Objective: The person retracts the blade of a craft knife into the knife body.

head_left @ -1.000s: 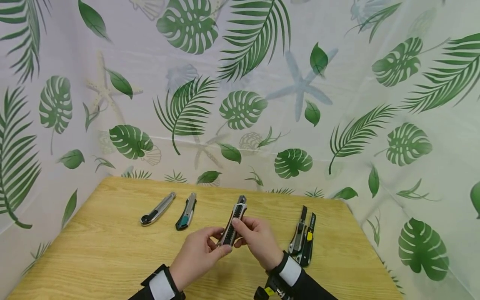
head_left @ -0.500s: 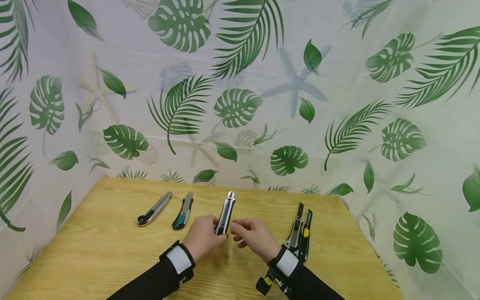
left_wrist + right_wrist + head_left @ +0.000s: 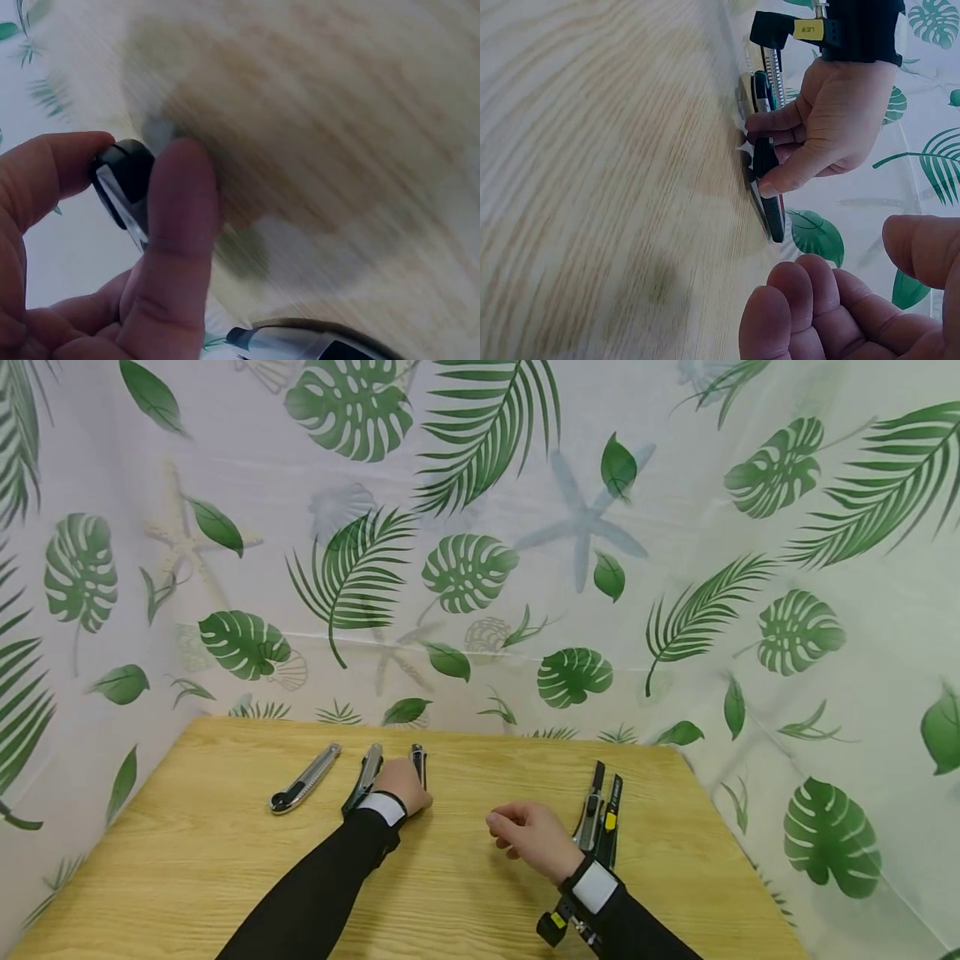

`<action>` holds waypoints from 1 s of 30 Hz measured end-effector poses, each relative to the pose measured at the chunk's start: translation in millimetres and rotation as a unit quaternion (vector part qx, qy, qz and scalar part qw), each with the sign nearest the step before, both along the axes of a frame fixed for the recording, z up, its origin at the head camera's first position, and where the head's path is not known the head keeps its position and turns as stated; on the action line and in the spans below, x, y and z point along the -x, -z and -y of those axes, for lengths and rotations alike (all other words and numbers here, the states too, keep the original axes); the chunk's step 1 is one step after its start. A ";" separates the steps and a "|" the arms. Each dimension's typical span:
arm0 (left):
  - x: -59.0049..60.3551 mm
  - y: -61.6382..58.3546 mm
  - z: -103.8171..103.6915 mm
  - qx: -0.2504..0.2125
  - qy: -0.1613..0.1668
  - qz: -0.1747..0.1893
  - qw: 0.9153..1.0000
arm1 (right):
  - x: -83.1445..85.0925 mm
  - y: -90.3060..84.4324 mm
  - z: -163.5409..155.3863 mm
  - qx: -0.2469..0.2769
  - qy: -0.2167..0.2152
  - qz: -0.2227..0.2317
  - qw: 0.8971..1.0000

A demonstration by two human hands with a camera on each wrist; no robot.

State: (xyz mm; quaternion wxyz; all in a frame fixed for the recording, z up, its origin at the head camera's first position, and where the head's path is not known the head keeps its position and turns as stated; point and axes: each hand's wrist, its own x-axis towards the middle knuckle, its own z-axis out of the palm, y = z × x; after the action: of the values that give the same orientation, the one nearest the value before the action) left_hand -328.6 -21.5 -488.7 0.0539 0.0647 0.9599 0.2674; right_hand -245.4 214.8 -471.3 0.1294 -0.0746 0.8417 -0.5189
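Observation:
My left hand [image 3: 405, 783] grips a box cutter [image 3: 419, 762] low over the table, thumb on one side and fingers on the other. In the left wrist view the black end of this box cutter [image 3: 124, 169] shows between finger and thumb. The right wrist view shows its dark side [image 3: 773, 214] close to the tabletop; whether it touches the wood I cannot tell. Just left of the hand lies a grey and dark box cutter [image 3: 370, 767], partly covered by the hand. My right hand [image 3: 536, 839] hovers over the table, fingers loosely curled around nothing.
A silver box cutter [image 3: 306, 781] lies farther left on the wooden table [image 3: 187, 835]. Beside my right wrist lie a box cutter with a black blade out [image 3: 590, 818] and a black one with a yellow slider [image 3: 612, 820]. A leaf-print sheet [image 3: 480, 635] hangs behind the table.
Both hands were on the box cutter; the right let go and drew back to the right. The left hand carried it left and down, beside the two box cutters there.

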 end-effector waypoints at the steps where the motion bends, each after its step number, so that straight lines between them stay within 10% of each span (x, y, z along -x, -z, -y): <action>1: -0.1 -1.1 -1.7 0.005 -0.001 0.000 1.000 | 0.2 -0.1 -0.5 -0.002 0.002 -0.001 1.000; 14: -13.1 0.5 4.3 0.015 0.004 -0.053 0.998 | 9.3 3.7 -17.0 -0.094 0.057 -0.062 0.992; 20: -45.3 -8.7 21.7 -0.083 0.040 -0.075 0.993 | 27.1 4.9 -64.8 -0.265 0.115 -0.149 0.946; 30: -106.8 -27.0 34.4 -0.165 0.093 -0.036 0.981 | 53.5 20.1 -115.4 -0.423 0.145 -0.113 0.888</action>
State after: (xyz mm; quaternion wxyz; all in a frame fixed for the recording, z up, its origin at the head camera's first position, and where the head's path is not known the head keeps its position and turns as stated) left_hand -221.7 -55.9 -461.6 0.0321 0.1711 0.8939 0.4130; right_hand -298.9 330.2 -491.4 -0.0234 0.0519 0.9917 -0.1152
